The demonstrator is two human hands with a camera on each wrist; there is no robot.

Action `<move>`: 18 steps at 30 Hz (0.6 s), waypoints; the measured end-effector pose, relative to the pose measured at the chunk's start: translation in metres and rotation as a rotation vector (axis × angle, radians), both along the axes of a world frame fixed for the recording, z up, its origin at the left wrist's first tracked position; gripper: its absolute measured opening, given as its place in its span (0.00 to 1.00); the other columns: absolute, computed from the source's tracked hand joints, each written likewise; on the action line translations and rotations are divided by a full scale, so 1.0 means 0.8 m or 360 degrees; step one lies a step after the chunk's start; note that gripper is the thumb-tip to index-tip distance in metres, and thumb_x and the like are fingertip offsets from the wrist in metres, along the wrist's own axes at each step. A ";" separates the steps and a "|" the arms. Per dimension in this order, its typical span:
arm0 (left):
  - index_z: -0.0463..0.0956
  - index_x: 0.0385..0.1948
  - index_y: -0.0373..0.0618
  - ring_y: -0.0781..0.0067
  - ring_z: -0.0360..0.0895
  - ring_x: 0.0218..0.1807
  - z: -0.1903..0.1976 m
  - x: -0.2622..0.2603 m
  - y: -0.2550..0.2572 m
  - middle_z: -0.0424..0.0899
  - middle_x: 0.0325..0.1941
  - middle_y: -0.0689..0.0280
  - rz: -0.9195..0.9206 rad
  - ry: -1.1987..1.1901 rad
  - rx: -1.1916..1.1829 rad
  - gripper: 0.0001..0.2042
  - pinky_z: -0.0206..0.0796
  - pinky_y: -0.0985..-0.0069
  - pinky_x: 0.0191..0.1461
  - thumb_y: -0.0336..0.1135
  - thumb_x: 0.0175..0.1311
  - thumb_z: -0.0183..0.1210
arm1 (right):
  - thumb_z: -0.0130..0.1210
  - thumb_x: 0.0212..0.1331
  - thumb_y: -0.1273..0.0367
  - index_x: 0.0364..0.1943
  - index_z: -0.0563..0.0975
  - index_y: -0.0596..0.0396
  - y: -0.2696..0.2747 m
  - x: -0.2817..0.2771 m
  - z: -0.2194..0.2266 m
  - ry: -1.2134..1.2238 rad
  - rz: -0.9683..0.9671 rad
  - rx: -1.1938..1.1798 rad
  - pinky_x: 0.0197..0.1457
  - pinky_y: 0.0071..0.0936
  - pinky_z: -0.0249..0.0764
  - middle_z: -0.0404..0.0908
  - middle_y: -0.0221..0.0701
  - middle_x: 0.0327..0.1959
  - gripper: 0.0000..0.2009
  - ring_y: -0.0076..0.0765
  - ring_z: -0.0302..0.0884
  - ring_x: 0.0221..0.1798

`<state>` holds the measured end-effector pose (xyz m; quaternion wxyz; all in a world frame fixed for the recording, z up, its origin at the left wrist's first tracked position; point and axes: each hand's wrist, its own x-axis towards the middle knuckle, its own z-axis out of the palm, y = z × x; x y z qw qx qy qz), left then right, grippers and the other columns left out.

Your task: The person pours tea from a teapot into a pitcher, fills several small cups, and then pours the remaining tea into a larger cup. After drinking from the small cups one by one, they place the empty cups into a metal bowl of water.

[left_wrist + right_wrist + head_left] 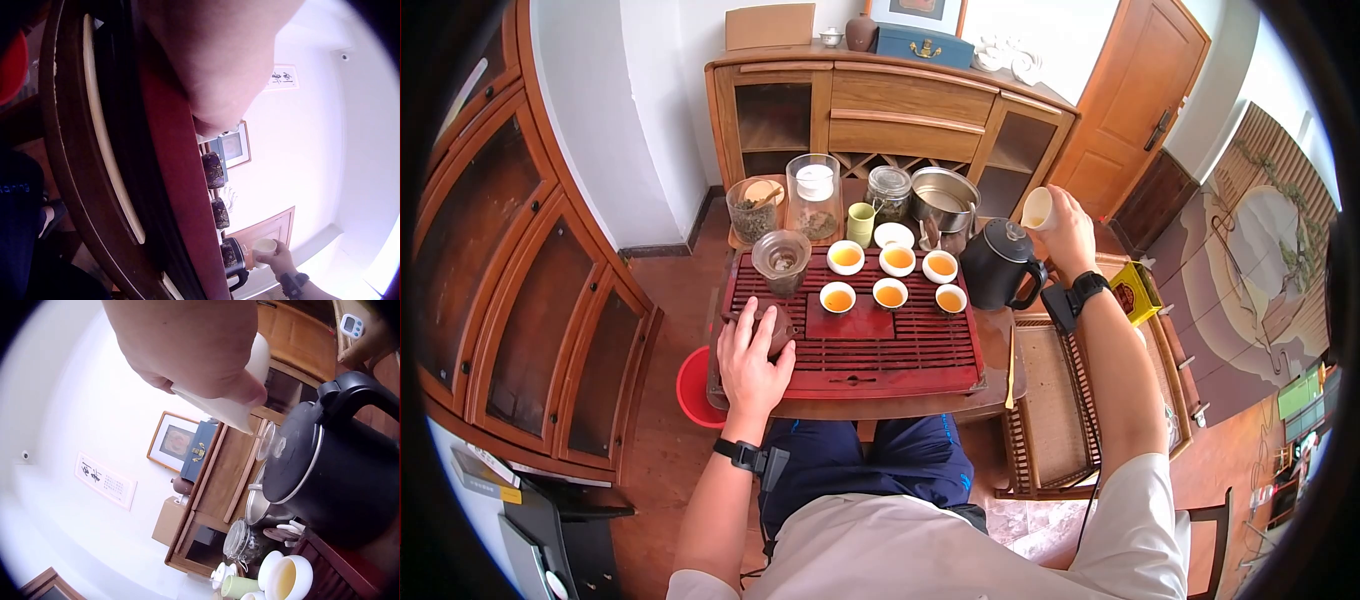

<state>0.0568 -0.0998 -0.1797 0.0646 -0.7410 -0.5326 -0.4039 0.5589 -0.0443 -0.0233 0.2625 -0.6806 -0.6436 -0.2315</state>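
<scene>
Six small white cups (890, 294) of amber tea stand in two rows on the dark red slatted tea tray (850, 378), center of the head view, the tray resting on a brown surface (995, 397). At upper right, the right hand (1068, 238) has its fingers closed around a plain cream-white pitcher (1038, 208), held tilted near the black kettle (998, 268); a yellowish tint shows inside its wide mouth. At left of center, the left hand (755, 362) lies over a small dark brown teapot (778, 330), its fingers extended and spread. Just behind, a clear glass vessel (781, 262) sits on the tray. Farther back, a short glass jar (752, 218) and a tall glass jar (813, 205) hold dried leaves, beside a green cup (860, 224), a clip-top jar (889, 190) with dark contents and a metal pot (945, 200).

In the left wrist view, the pitcher is at lower right, gripped by the right hand; the left fingers cannot be made out.

In the right wrist view, the pitcher's smooth pale wall and pointed spout slant down at upper center, the right thumb pressed against it. The kettle fills the right side, its lid on; amber tea shows in one cup at bottom.
</scene>
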 end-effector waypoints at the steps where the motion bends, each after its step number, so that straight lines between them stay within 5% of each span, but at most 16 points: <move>1: 0.79 0.65 0.48 0.42 0.74 0.69 0.000 0.000 0.000 0.73 0.77 0.57 -0.0001 0.0000 0.0001 0.30 0.65 0.48 0.74 0.38 0.57 0.73 | 0.75 0.48 0.72 0.66 0.76 0.54 0.000 -0.002 0.000 -0.0001 0.0001 0.0000 0.72 0.45 0.75 0.81 0.45 0.67 0.35 0.58 0.78 0.68; 18: 0.79 0.65 0.47 0.42 0.74 0.68 0.000 0.000 0.001 0.73 0.77 0.56 -0.0006 0.0005 0.0007 0.30 0.65 0.48 0.73 0.38 0.57 0.73 | 0.69 0.48 0.79 0.67 0.74 0.53 -0.003 0.001 0.006 -0.0159 0.0055 0.0026 0.76 0.47 0.70 0.77 0.43 0.71 0.36 0.54 0.72 0.74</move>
